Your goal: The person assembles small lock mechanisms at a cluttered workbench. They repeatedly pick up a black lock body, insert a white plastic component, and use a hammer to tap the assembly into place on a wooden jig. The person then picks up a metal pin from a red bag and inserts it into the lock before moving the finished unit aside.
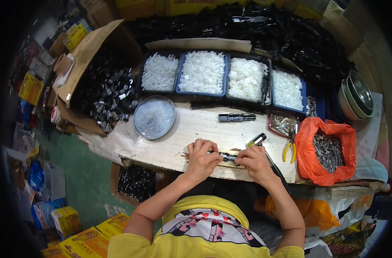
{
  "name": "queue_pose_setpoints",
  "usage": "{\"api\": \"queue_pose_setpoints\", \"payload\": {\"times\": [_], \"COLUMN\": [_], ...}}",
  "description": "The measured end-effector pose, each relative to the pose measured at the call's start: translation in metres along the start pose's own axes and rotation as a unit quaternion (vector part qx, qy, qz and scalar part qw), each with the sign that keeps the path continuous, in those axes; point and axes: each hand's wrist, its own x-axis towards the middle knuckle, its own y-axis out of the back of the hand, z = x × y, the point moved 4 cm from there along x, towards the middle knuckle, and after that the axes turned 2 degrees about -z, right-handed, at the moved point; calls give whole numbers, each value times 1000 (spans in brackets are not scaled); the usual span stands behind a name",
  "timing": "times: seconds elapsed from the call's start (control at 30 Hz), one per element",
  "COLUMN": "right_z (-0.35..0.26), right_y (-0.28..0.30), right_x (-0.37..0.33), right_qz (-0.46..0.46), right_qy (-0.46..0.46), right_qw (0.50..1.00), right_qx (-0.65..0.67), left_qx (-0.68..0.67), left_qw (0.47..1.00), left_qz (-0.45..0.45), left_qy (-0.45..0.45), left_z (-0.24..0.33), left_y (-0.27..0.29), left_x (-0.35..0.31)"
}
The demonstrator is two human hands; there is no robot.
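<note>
While a long, white-topped worktable (200,122) spans the centre, an open brown cardboard box (86,64) of dark, shiny pieces stands at its left, and yellow printed cardboard cartons (86,245) lie at lower left. Four shallow rectangular trays (202,94) of small white plastic parts line the rear; an orange-red plastic bag (305,146) of grey metal pieces sits at right. The left hand (201,159) and right hand (257,162) pinch opposite ends of a slim dark-and-silver piece (227,157) at the table's front edge, fingertips narrowed upon it. Behind, well apart, lies a slender black ribbed piece (237,117). Judged from this layout, handling of the held piece is under way and unfinished; the well-filled trays suggest that much remains. Lettering on the cartons is too small to read reliably; none is discernible on the held piece.
</note>
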Motion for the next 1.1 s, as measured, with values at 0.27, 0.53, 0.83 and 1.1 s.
{"api": "queue_pose_setpoints", "payload": {"times": [0.27,0.53,0.83,1.1], "right_z": [61,114,69,-12], "right_y": [66,80,82,20], "right_x": [70,132,68,32], "right_qz": [179,187,232,88], "right_qy": [-151,-316,-302,-83], "right_qw": [967,882,880,992], "right_qx": [-102,-295,284,19], "left_qx": [3,7,-51,-109], "left_qw": [1000,1000,997,988], "left_qz": [-8,-2,30,47], "left_qy": [4,-2,43,96], "left_z": [1,0,-8,-25], "left_y": [-2,-1,3,31], "left_x": [0,-2,-6,-29]}}
